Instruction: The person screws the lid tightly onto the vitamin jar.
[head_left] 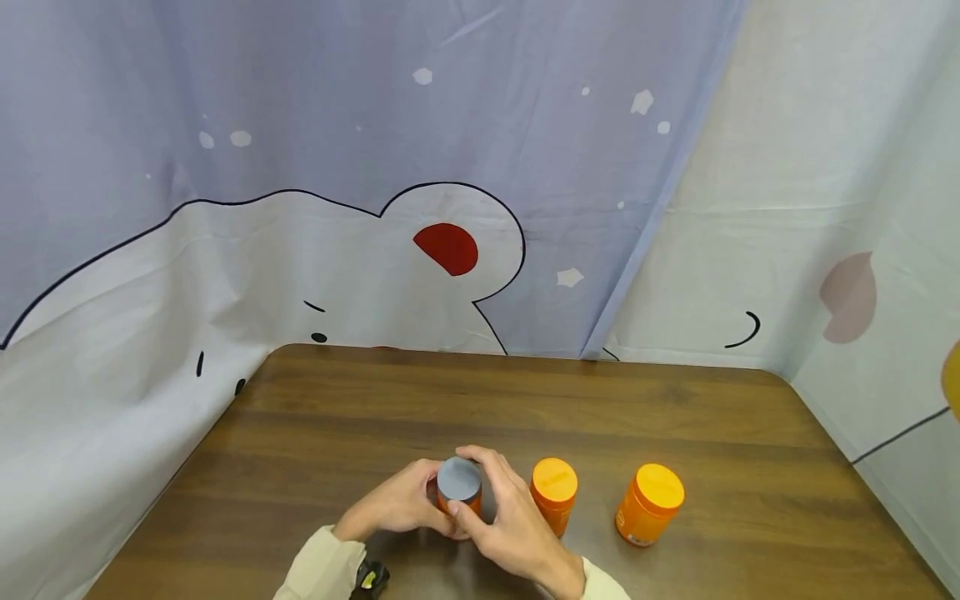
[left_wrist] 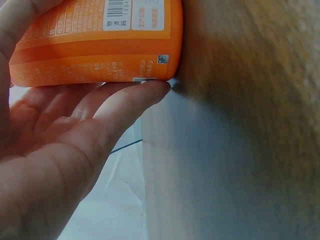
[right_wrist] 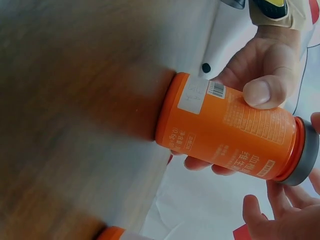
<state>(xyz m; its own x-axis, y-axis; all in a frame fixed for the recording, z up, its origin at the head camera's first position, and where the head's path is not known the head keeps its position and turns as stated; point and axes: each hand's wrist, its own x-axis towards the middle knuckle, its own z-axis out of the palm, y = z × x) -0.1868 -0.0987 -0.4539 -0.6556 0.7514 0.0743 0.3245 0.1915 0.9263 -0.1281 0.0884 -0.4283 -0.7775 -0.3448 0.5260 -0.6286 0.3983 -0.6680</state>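
An orange jar (right_wrist: 215,127) with a grey lid (head_left: 459,478) stands upright on the wooden table. Printed text and a barcode cover its side in both wrist views. My left hand (head_left: 401,502) grips the jar's body, its thumb on one side and fingers around the other. At the top, my right hand (head_left: 517,523) has its thumb and fingers on opposite sides of the grey lid. To the right of this jar stands a second orange jar (head_left: 555,492) with an orange-yellow lid, partly behind my right hand. A third, similar jar (head_left: 649,505) is farther right.
The brown wooden table (head_left: 420,400) has rounded far corners. Printed cloth (head_left: 337,258) hangs behind it and along both sides. A black wrist strap (head_left: 369,577) shows at my left sleeve.
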